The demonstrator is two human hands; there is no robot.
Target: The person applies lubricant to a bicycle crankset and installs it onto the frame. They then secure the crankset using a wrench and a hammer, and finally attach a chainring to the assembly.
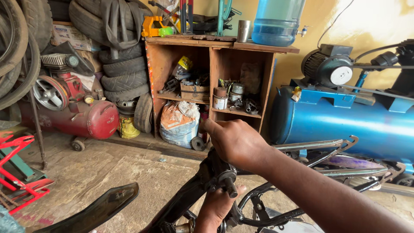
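Head view: I look down at my two hands on a black motorcycle frame in a workshop.
Left side: one red air compressor, one stack of tyres, one red stand.
Left hand: under the frame's steering tube, fingers curled up around its lower end.
Right hand: closed over the top of the same tube, palm down.
Middle: one wooden shelf unit with two bays; one blue water jug on top.
Right side: one blue compressor tank.
Risk: I judge the frame could tip or slide on the concrete if my grip slackens, pinching my lower fingers.
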